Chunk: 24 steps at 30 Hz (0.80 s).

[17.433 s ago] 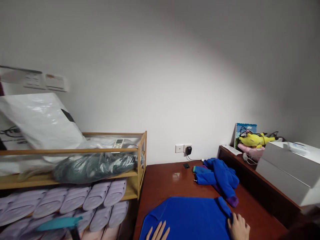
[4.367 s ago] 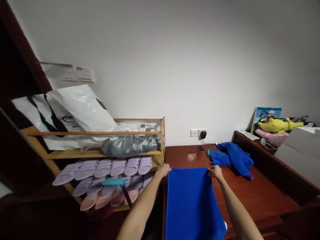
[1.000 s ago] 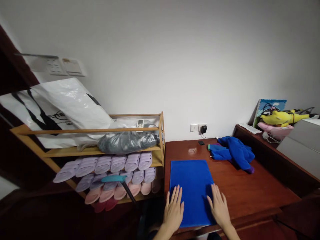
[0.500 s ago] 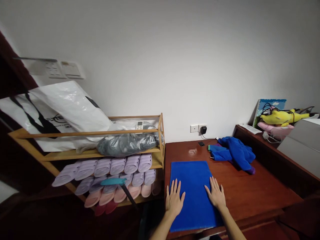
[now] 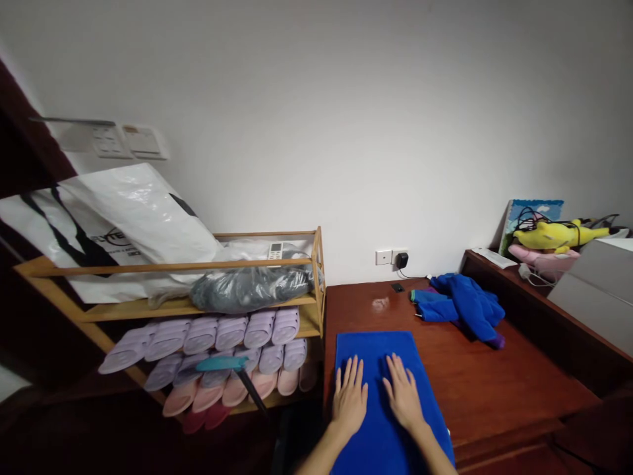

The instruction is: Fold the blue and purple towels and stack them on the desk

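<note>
A folded blue cloth lies flat near the front left corner of the red-brown wooden table. My left hand rests on it palm down with the fingers stretched out. My right hand lies flat on the cloth just beside the left one, fingers also spread. Neither hand holds anything. A crumpled heap of blue cloths sits farther back on the table, near the wall.
A bamboo rack stands left of the table, with white bags, a grey bundle and rows of lilac and pink slippers. A wall socket with a charger is behind. A raised ledge on the right holds a yellow plush toy and grey boxes.
Both hands have slid over the blue cloth; the right hand moved left toward the middle, so the hands now lie close together. The view has dipped slightly.
</note>
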### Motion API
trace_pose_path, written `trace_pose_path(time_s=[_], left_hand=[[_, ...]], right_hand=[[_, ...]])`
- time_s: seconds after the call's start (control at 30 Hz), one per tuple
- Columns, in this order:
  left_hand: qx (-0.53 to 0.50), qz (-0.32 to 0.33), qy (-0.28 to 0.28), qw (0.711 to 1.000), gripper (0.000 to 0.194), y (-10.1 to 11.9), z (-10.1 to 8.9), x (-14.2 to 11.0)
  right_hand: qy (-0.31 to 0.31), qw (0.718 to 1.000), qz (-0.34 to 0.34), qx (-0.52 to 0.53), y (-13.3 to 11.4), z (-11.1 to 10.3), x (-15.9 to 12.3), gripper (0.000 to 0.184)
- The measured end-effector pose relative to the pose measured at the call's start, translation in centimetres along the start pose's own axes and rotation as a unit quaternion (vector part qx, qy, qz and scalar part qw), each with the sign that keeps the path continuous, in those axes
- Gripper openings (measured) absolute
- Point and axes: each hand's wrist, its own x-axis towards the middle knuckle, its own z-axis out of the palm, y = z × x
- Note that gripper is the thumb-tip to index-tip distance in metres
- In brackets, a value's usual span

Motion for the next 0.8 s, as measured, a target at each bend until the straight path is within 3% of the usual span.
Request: trace_pose_path(time_s=[0.1,0.17,0.37,0.47,0.53,0.67,0.73,0.8], left_hand=[[-0.006,0.008,-0.022,1.000,0.053,-0.2,0.0,2.9],[-0.003,0.002,-0.030,1.000,0.052,-0.9,0.1,3.9],[0.012,-0.045,-0.019,0.999,0.054,-3.5,0.5,3.1],[0.013,-0.056,-0.020,0.998,0.054,-3.4,0.7,2.0],[0.015,-0.052,-0.015,0.998,0.054,-3.0,1.0,1.1],[0.022,-0.037,-0.003,0.999,0.056,-2.0,1.7,0.6],[0.020,-0.020,0.008,1.000,0.056,-1.4,1.8,1.7],[0.014,0.001,0.009,1.000,0.056,-1.0,1.9,3.6]], right_hand=[[-0.041,0.998,-0.037,0.028,-3.0,1.0,2.4,0.057],[-0.044,0.999,-0.028,0.013,-2.7,1.7,3.5,0.058],[-0.003,0.992,0.113,-0.060,5.3,1.0,2.8,0.073],[-0.013,0.989,0.132,-0.066,8.4,0.2,1.1,0.078],[-0.010,0.990,0.123,-0.076,9.1,-0.1,0.1,0.081],[0.035,0.990,0.103,-0.085,6.9,0.1,0.3,0.080],[0.032,0.998,0.043,-0.044,4.1,0.5,1.7,0.067],[-0.009,0.999,-0.035,0.012,0.9,1.1,3.5,0.056]])
